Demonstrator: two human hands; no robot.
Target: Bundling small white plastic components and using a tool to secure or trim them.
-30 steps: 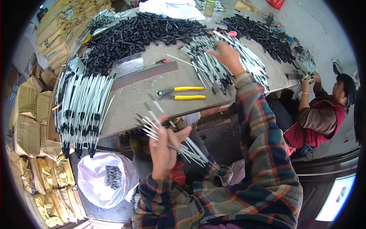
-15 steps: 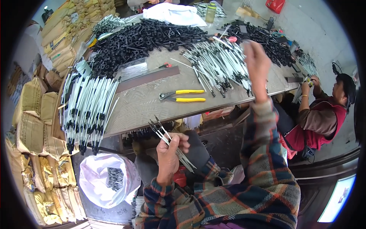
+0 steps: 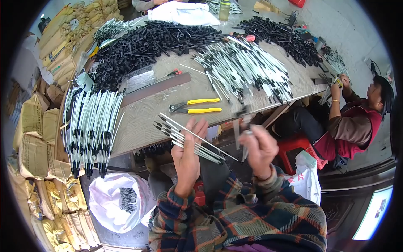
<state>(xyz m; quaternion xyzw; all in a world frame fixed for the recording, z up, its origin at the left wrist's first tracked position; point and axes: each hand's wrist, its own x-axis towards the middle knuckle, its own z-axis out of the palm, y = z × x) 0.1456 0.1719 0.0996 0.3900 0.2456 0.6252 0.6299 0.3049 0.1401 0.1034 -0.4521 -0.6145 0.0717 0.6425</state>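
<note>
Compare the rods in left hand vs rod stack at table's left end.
Few rods in the left hand; far more in the rod stack. Held rods are gripped; the rod stack lies on the table, black ends past its edge. Both: white with black parts.

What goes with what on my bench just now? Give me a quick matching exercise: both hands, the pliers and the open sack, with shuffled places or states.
1. Left hand
2. Right hand
3. Pliers
4. Open sack

A. Lying on the table, yellow-handled
B. Holding a fanned bundle of white rods with dark ends
C. White, below the table edge
D. Holding blurred pale and dark pieces

Pairs: 1-B, 2-D, 3-A, 4-C
</note>
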